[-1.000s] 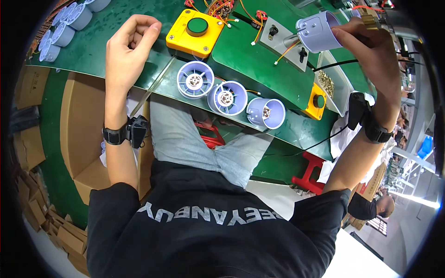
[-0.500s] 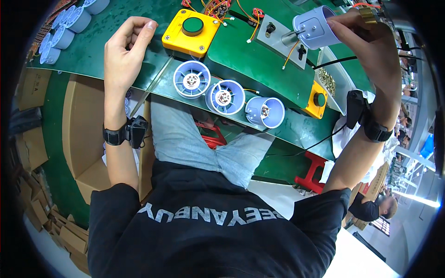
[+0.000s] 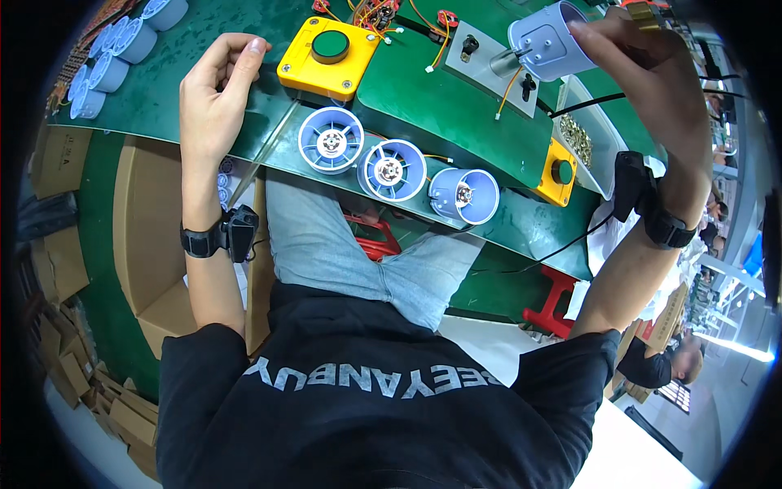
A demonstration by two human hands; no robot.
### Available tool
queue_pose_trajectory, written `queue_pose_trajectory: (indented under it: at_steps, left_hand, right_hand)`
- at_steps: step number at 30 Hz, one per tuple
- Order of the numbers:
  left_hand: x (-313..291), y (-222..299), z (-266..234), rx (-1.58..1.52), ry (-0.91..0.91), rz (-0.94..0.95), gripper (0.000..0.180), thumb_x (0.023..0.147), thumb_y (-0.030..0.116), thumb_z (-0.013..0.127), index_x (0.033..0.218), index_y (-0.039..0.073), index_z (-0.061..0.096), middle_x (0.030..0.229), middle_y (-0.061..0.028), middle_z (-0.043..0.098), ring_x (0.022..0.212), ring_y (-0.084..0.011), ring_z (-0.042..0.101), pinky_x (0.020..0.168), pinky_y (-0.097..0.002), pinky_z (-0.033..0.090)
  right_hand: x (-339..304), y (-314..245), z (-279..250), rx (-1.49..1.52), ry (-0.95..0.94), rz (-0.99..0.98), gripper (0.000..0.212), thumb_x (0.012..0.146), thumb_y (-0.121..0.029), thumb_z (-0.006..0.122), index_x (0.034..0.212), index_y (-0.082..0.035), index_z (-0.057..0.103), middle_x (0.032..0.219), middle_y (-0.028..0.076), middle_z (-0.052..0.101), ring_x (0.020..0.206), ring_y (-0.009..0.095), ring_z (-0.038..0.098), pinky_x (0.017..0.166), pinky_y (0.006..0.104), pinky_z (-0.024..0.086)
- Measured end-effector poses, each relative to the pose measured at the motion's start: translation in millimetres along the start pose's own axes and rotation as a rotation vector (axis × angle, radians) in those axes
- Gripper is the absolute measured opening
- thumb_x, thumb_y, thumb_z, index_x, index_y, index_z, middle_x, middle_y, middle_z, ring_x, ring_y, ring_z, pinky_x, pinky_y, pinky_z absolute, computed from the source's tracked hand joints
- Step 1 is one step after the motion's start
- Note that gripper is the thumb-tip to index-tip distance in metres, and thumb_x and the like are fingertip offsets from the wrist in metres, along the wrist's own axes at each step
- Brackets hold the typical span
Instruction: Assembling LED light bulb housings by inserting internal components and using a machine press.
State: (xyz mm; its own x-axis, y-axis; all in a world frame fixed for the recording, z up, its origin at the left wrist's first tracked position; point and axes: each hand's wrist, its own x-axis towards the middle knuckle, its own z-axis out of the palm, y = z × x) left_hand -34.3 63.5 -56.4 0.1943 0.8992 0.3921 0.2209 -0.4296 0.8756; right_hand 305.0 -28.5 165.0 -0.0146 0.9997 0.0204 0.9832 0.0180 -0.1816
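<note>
My right hand (image 3: 643, 69) has its thumb and fingers at the rim of a pale blue-grey fan housing (image 3: 547, 45). This housing lies sideways over a metal post on a grey fixture plate (image 3: 481, 69) with black knobs, and an orange wire hangs below it. My left hand (image 3: 215, 94) is raised over the table, fingers curled and thumb against them; whether something small is inside is hidden. Beside it stands a yellow box with a green button (image 3: 328, 61). Along the table's near edge are three fan housings with motors: a left one (image 3: 330, 140), a middle one (image 3: 392, 170) and a right one (image 3: 464, 196).
A second yellow button box (image 3: 557, 173) stands near a clear tray of small brass-coloured screws (image 3: 575, 140). Several housings (image 3: 108, 69) stand at the far left. Small motors with wires (image 3: 376, 12) lie at the back. Below the table is an open cardboard box (image 3: 151, 244).
The view has shifted slightly. My right hand stays at the housing on the post, and my left hand keeps its curled pose beside the yellow box.
</note>
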Motion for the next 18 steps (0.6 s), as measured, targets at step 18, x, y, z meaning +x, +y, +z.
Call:
queue_pose_trajectory:
  at_steps: [18]
  left_hand:
    - [-5,89,22,0.377,-0.166,0.328,0.014,0.094,0.012,0.071,0.099,-0.001,0.071,0.067,-0.0017,0.052,0.061,-0.0046,0.041,0.054,-0.0249,0.033]
  right_hand:
    - [-130,21,76,0.296,0.328,0.348,0.034,0.108,-0.021,0.049,0.101,0.005,0.071,0.086,0.009,0.077,0.07,0.01,0.064,0.069,0.0236,0.049]
